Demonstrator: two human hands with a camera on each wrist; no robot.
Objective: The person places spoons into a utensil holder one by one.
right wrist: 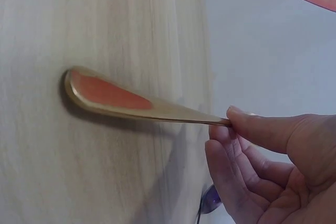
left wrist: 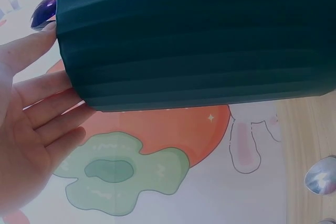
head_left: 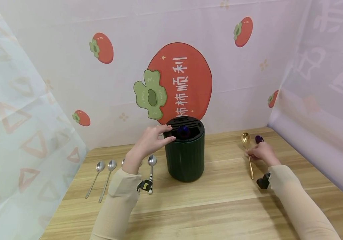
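Observation:
In the head view my right hand (head_left: 262, 153) pinches the handle of a gold spoon (head_left: 245, 139) between thumb and fingers, its bowl pointing away. The orange-inlaid handle end (right wrist: 110, 93) shows in the right wrist view, close over the wood. Beside that hand lies a purple spoon (head_left: 259, 139), mostly hidden by it. My left hand (head_left: 150, 141) touches the rim of a dark green ribbed utensil holder (head_left: 185, 161), its fingers fairly straight and thumb apart. From the holder's black slotted top pokes another purple spoon (head_left: 184, 131).
Left of the holder, several silver spoons lie in a row on the wooden table (head_left: 195, 213), including one with a cow-patterned handle (head_left: 151, 180); my left arm partly covers the row. A persimmon-printed cloth (head_left: 123, 83) stands behind the table.

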